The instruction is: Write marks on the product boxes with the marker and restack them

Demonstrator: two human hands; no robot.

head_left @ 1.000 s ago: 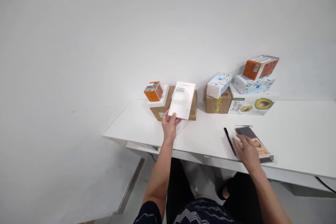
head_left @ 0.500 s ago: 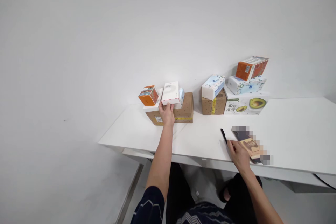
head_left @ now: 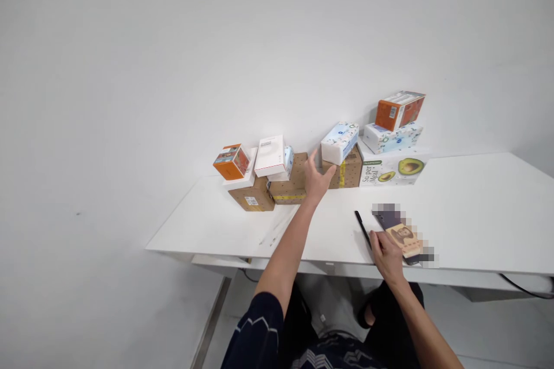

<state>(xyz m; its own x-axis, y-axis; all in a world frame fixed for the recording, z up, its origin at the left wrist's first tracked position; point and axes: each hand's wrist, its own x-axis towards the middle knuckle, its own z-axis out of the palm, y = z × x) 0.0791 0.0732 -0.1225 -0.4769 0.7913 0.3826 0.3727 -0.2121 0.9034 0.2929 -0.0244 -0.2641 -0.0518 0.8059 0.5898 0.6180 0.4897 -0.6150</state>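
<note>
My left hand (head_left: 319, 181) reaches to the middle of the boxes. Its thumb and fingers are spread at the left end of a white-and-blue tissue pack (head_left: 340, 142), which sits on a small brown carton (head_left: 351, 172); whether they touch it, I cannot tell. Low on the right, my right hand (head_left: 388, 255) rests closed at the near end of a slim black pen (head_left: 362, 227). Beside that hand lies a dark phone (head_left: 386, 218) with a tan picture on it, partly blurred out. A white flat box (head_left: 270, 155) leans on another tissue pack (head_left: 288, 161), left of my left hand.
Brown cartons (head_left: 255, 199) hold up an orange box (head_left: 232, 162) at the left. Farther right, an avocado-printed box (head_left: 393, 170) carries a tissue pack (head_left: 392, 138) and another orange box (head_left: 399, 110). All stand on the white table (head_left: 471, 213) against the wall.
My left hand has let go of the white flat box and moved right to the tissue pack, its fingers spreading. My right hand stays by the pen. The view has shifted slightly.
</note>
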